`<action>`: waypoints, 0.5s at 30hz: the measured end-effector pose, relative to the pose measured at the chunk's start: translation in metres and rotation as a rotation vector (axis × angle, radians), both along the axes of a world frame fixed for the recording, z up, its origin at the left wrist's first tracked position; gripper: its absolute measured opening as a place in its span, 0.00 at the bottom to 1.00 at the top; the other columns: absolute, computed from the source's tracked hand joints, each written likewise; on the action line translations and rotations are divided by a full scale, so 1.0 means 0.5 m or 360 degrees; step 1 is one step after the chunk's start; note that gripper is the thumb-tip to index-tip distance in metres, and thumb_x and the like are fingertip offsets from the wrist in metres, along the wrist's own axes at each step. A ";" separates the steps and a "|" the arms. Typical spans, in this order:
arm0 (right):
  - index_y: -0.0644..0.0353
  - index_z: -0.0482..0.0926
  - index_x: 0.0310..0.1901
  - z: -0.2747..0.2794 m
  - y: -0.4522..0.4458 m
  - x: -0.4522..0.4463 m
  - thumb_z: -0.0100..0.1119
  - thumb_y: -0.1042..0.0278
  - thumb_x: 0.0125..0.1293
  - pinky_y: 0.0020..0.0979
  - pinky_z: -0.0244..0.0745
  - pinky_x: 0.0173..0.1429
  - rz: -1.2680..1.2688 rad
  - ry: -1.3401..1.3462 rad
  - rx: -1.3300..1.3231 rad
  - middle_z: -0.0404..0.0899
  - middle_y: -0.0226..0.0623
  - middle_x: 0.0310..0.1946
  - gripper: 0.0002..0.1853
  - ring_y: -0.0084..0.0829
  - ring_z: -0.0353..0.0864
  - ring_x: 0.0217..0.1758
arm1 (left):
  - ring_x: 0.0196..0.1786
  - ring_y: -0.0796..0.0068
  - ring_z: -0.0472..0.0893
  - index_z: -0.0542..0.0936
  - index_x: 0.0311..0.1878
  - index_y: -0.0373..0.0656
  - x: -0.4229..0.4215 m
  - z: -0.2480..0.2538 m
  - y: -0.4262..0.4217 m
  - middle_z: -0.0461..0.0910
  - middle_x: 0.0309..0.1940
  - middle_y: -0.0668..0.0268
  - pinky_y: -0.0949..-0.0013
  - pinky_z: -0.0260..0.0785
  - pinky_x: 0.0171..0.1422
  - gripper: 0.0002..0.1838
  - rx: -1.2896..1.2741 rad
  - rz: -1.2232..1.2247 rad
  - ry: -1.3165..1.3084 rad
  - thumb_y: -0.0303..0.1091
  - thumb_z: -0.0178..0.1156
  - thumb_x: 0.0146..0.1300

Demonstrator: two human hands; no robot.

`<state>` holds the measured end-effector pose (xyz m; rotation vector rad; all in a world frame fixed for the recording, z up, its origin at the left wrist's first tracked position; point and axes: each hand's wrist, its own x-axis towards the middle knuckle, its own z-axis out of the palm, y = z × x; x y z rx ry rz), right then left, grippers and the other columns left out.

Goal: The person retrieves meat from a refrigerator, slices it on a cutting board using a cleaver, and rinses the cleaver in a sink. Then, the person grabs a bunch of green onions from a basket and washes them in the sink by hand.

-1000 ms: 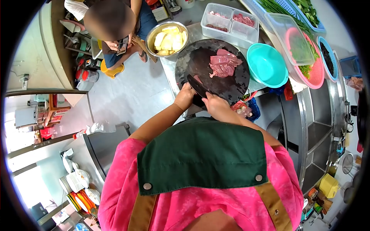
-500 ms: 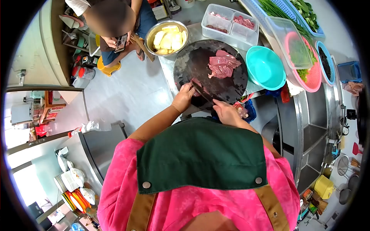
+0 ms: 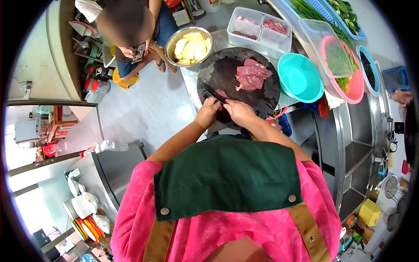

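A round dark cutting board (image 3: 222,65) lies on the metal table, with a pile of sliced red meat (image 3: 252,75) on its right half. My right hand (image 3: 239,112) is closed round the handle of a dark knife (image 3: 214,93), whose blade points up and left. Close beside the blade, my left hand (image 3: 208,112) presses with bent fingers on a piece of meat at the board's lower left edge; the fingers partly hide that piece. A small meat slice (image 3: 221,93) lies just past the knife.
Beyond the board are a metal bowl of pale yellow chunks (image 3: 190,47) and a divided plastic box (image 3: 260,31). A turquoise basin (image 3: 300,77) stands at its right, near a pink basket (image 3: 354,83) of greens. A seated person (image 3: 166,26) holds a phone at upper left.
The knife and my right hand have shifted left, closer to my left hand, and the blade now slants more to the left. My left hand stays near the board's lower left edge.
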<state>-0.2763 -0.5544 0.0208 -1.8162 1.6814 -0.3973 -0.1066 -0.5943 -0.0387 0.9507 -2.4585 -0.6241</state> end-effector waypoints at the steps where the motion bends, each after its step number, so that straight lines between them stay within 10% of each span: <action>1: 0.63 0.72 0.48 -0.001 0.025 -0.020 0.42 0.56 0.66 0.44 0.69 0.48 0.0001 -0.0044 -0.0032 0.76 0.51 0.41 0.20 0.49 0.75 0.44 | 0.50 0.53 0.69 0.76 0.43 0.35 -0.003 0.009 0.005 0.70 0.46 0.54 0.62 0.64 0.54 0.17 -0.0062 0.0029 0.0017 0.19 0.52 0.47; 15: 0.65 0.74 0.47 0.009 0.134 -0.087 0.46 0.60 0.65 0.40 0.71 0.47 0.0016 -0.0150 -0.0244 0.77 0.50 0.40 0.18 0.48 0.76 0.44 | 0.48 0.52 0.68 0.74 0.45 0.36 -0.006 0.039 0.014 0.69 0.45 0.55 0.61 0.64 0.54 0.21 -0.0029 -0.0026 0.0121 0.20 0.54 0.41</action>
